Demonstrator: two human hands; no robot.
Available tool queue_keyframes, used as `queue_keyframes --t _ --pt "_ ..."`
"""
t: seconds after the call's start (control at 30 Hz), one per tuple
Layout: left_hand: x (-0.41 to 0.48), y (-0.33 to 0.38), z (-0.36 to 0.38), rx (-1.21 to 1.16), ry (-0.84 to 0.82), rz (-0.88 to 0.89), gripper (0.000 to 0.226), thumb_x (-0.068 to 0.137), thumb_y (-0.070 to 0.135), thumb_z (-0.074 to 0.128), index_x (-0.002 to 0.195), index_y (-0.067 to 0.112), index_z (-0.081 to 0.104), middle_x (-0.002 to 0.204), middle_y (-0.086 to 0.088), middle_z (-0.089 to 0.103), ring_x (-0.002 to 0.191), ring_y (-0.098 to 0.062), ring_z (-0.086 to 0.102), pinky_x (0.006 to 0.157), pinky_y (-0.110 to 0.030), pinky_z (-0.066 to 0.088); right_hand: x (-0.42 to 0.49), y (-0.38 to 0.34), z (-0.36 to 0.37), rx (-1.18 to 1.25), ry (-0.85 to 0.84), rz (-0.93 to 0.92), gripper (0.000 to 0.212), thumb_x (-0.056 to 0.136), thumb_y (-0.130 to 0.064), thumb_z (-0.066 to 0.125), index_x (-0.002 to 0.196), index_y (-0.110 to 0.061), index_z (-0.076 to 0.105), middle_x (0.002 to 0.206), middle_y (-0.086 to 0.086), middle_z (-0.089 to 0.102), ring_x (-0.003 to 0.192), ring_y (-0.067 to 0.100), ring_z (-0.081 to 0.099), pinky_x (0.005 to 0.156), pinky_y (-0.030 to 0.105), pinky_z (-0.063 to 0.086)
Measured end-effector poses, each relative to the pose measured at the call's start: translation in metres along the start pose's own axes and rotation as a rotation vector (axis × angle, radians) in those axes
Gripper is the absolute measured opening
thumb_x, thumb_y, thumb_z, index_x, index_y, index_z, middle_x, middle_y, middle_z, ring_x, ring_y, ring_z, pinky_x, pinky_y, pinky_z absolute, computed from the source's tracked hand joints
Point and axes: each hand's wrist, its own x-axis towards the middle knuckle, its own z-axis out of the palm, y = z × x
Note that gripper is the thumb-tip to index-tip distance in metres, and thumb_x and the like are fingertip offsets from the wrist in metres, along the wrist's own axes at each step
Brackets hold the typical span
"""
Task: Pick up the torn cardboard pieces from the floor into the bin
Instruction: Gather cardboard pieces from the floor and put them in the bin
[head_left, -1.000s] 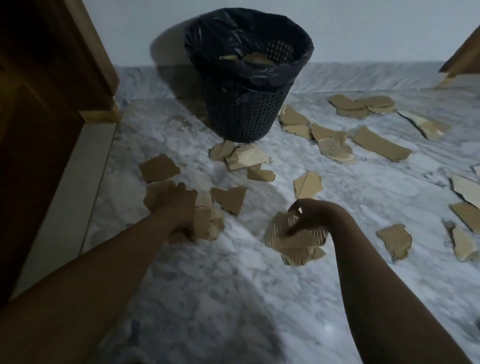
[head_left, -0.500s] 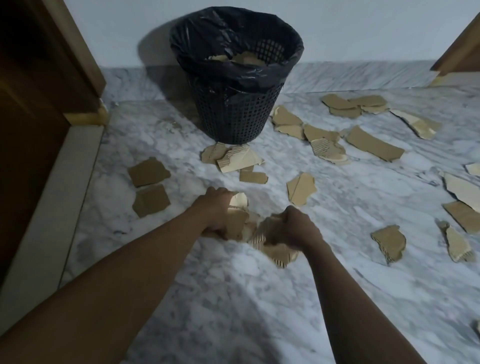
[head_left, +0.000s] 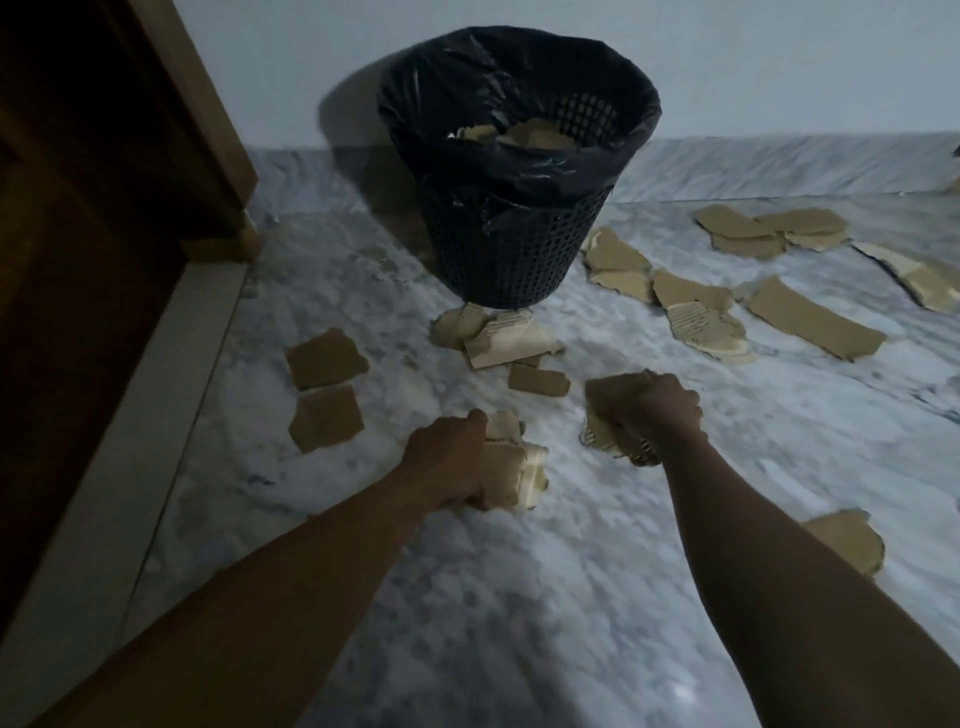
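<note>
A dark mesh bin (head_left: 511, 249) lined with a black bag stands on the marble floor by the wall, with cardboard scraps inside. My left hand (head_left: 447, 457) grips a wad of torn cardboard (head_left: 524, 467) below and left of the bin. My right hand (head_left: 657, 410) grips another bunch of cardboard pieces (head_left: 605, 415) to the right of it. Both bunches hang just above the floor, short of the bin. Loose torn pieces lie around: two brown squares (head_left: 324, 384) at the left, a small heap (head_left: 506, 338) at the bin's foot, several more (head_left: 696, 306) to the right.
A dark wooden door and frame (head_left: 104, 260) rise along the left, with a pale threshold strip (head_left: 130, 441) beside them. A white wall (head_left: 779, 67) closes the back. One cardboard piece (head_left: 852, 540) lies beside my right forearm. More scraps (head_left: 769, 231) spread at the far right.
Both hands closed on their cardboard bunches, came together, then moved apart and forward toward the bin. The piece that lay ahead of my right hand is gone from the floor.
</note>
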Motion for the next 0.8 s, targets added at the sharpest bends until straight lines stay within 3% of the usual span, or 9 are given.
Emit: queue_keyframes --t 0.07,0.17,0.2,0.3,0.37,0.43,0.57,0.63,0.8 --pt "-0.002 0.000 0.001 -0.005 0.007 -0.007 0.086 0.057 0.044 0.088 0.124 0.016 0.041 0.119 -0.008 0.059 0.111 -0.030 0.057 0.084 -0.041 0.046 -0.002 -0.002 -0.002 0.015 -0.020 -0.051 0.078 0.059 -0.056 0.059 0.124 -0.013 0.050 0.116 0.012 0.052 0.108 0.033 0.054 0.096 0.045 0.046" --pt "-0.001 -0.008 -0.001 0.023 0.019 -0.057 0.086 0.059 0.046 0.086 0.126 0.016 0.041 0.127 -0.009 0.051 0.119 -0.032 0.045 0.094 -0.046 0.040 -0.018 0.000 0.003 0.201 0.075 -0.127 0.063 0.067 -0.045 0.062 0.115 -0.019 0.030 0.105 0.012 0.058 0.083 0.032 0.063 0.063 0.043 0.057" --pt "-0.001 -0.017 -0.004 0.065 0.038 -0.094 0.087 0.059 0.048 0.085 0.128 0.016 0.041 0.131 -0.010 0.046 0.123 -0.033 0.040 0.097 -0.048 0.038 -0.022 0.000 0.009 0.235 0.098 -0.175 0.062 0.071 -0.043 0.062 0.118 -0.024 0.027 0.107 0.010 0.062 0.081 0.032 0.065 0.063 0.044 0.058" --pt "-0.001 -0.058 -0.016 0.143 0.056 -0.266 0.101 0.054 0.062 0.083 0.134 0.014 0.043 0.148 -0.012 0.029 0.135 -0.038 0.029 0.106 -0.052 0.035 -0.031 -0.002 0.028 0.079 0.095 -0.294 0.063 0.076 -0.048 0.059 0.128 -0.026 0.033 0.114 -0.001 0.065 0.094 0.028 0.065 0.087 0.048 0.052" --pt "-0.006 -0.083 -0.024 0.067 0.001 -0.442 0.117 0.051 0.069 0.082 0.144 0.016 0.034 0.157 -0.011 0.017 0.143 -0.039 0.018 0.110 -0.059 0.027 -0.037 -0.007 0.042 -0.162 0.115 -0.480 0.049 0.078 -0.050 0.063 0.118 -0.026 0.046 0.109 0.001 0.064 0.095 0.026 0.063 0.086 0.046 0.051" --pt "-0.011 -0.094 -0.026 -0.056 -0.033 -0.513 0.128 0.053 0.068 0.083 0.152 0.015 0.022 0.158 -0.010 0.020 0.144 -0.038 0.023 0.110 -0.059 0.029 -0.042 -0.015 0.057 -0.344 0.134 -0.689 0.056 0.077 -0.053 0.069 0.122 -0.026 0.051 0.115 0.002 0.056 0.107 0.025 0.055 0.086 0.046 0.048" --pt "-0.021 -0.091 -0.015 -0.205 0.090 -0.308 0.100 0.057 0.053 0.087 0.136 0.015 0.039 0.135 -0.008 0.049 0.127 -0.033 0.044 0.092 -0.043 0.049 -0.043 -0.038 0.063 -0.319 -0.069 -0.732 0.068 0.070 -0.044 0.078 0.130 -0.030 0.050 0.135 0.002 0.046 0.126 0.027 0.043 0.095 0.050 0.047" --pt "-0.027 -0.084 -0.006 -0.237 0.111 -0.224 0.092 0.058 0.048 0.088 0.129 0.014 0.041 0.130 -0.009 0.050 0.125 -0.033 0.043 0.087 -0.039 0.047 -0.042 -0.043 0.063 -0.223 -0.167 -0.650 0.071 0.068 -0.037 0.080 0.132 -0.030 0.049 0.135 0.003 0.052 0.120 0.026 0.051 0.094 0.047 0.050" --pt "-0.028 -0.078 0.001 -0.259 0.093 -0.215 0.101 0.053 0.049 0.090 0.132 0.011 0.039 0.135 -0.012 0.041 0.122 -0.035 0.046 0.089 -0.037 0.045 -0.044 -0.046 0.069 -0.297 -0.129 -0.615 0.076 0.069 -0.036 0.082 0.133 -0.018 0.045 0.126 0.006 0.055 0.110 0.025 0.058 0.088 0.042 0.054"
